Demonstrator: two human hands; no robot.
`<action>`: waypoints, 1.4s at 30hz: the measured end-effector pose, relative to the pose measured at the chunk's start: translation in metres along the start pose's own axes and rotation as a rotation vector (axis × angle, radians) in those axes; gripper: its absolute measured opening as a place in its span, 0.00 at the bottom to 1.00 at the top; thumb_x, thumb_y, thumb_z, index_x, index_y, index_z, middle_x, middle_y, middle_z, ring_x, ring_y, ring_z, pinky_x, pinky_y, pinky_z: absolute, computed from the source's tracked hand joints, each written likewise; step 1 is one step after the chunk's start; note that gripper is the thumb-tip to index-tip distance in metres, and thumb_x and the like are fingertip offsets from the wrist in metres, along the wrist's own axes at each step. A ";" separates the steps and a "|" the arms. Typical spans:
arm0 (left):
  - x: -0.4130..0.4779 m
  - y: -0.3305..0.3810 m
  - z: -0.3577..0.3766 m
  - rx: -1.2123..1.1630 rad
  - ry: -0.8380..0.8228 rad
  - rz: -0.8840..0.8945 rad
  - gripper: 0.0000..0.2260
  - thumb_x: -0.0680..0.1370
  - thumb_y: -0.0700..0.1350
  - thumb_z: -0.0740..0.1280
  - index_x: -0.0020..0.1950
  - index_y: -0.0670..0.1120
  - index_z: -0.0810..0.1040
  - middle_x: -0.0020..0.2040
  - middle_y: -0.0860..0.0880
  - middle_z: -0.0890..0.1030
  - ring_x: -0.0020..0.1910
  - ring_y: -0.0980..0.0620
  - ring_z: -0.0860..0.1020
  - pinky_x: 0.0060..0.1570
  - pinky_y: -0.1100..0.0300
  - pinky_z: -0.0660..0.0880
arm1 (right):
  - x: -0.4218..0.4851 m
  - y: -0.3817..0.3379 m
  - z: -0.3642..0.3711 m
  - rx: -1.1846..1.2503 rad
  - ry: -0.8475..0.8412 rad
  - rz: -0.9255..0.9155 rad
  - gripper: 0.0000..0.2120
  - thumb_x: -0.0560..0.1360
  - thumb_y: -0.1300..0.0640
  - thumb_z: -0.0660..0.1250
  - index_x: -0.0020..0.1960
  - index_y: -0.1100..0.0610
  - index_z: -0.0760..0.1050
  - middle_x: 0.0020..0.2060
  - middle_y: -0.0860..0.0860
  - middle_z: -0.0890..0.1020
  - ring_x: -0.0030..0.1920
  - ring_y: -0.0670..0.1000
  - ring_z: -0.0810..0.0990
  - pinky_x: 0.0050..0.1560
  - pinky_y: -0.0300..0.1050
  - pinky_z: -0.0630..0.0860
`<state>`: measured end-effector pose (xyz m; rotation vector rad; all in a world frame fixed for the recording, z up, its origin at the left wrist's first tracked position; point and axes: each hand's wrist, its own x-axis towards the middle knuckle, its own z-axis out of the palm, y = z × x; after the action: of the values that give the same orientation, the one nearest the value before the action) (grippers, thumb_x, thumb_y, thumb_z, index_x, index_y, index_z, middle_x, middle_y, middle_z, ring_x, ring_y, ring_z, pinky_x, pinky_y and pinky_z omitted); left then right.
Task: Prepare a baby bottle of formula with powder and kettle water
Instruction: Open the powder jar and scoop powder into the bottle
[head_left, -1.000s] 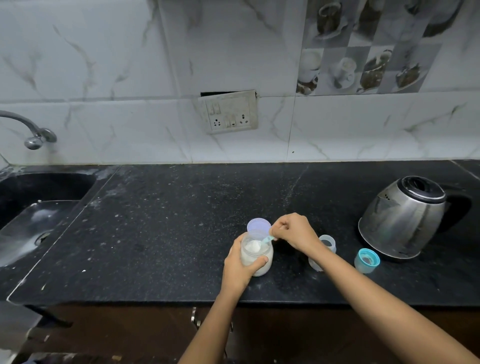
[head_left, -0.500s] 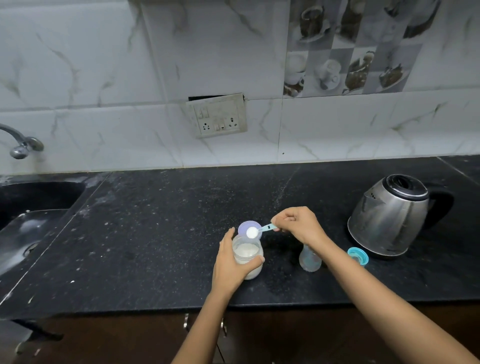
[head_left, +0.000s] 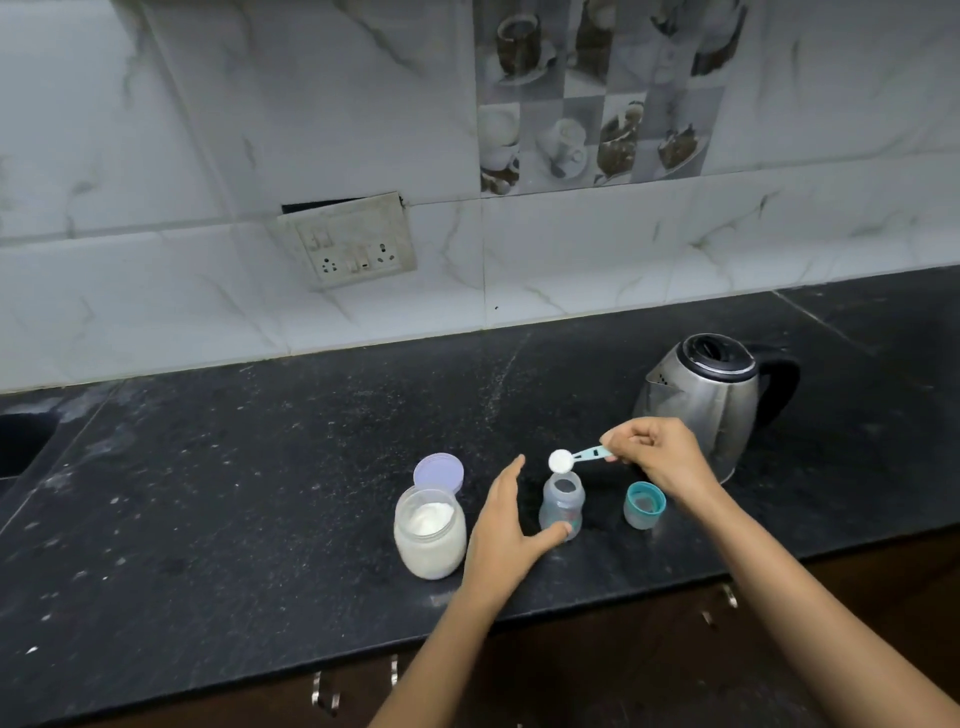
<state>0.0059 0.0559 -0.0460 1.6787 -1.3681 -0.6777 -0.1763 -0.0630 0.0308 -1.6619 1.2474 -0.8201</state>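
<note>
The right hand (head_left: 660, 457) pinched the heaped scoop (head_left: 576, 457), bowl just above the upright bottle (head_left: 562, 501)'s mouth, while the spread left hand (head_left: 506, 535) touched its side with the thumb.

Wall socket plate (head_left: 349, 240), sink (head_left: 23, 441) far L

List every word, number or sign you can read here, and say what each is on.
No text reads clearly.
Bottle: reddish print, too small and blurred to read.
Scoop: dark marks on the handle, unreadable.
Kettle, jar, switch plate: no lettering visible.
</note>
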 end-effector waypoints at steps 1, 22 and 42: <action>0.000 -0.002 0.005 -0.011 -0.009 -0.027 0.43 0.66 0.62 0.73 0.75 0.60 0.56 0.75 0.59 0.62 0.69 0.67 0.60 0.64 0.68 0.60 | 0.000 0.003 0.000 -0.005 0.007 0.011 0.07 0.72 0.63 0.71 0.38 0.54 0.83 0.33 0.54 0.85 0.36 0.53 0.79 0.44 0.52 0.76; 0.027 -0.001 0.037 -0.017 -0.012 -0.056 0.24 0.69 0.46 0.75 0.63 0.53 0.75 0.59 0.57 0.78 0.58 0.59 0.76 0.60 0.57 0.74 | -0.001 -0.010 0.006 -0.817 -0.193 -0.355 0.07 0.77 0.54 0.65 0.49 0.54 0.81 0.42 0.47 0.83 0.44 0.50 0.80 0.47 0.48 0.76; 0.024 -0.007 0.037 -0.065 0.045 -0.042 0.23 0.69 0.46 0.75 0.62 0.54 0.75 0.57 0.59 0.80 0.57 0.62 0.77 0.59 0.57 0.74 | -0.004 -0.003 0.014 -0.813 -0.266 -0.626 0.08 0.78 0.55 0.65 0.53 0.53 0.81 0.47 0.47 0.83 0.49 0.49 0.81 0.47 0.47 0.77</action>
<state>-0.0145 0.0228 -0.0679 1.6653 -1.2693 -0.6968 -0.1641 -0.0553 0.0278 -2.8009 0.9118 -0.4057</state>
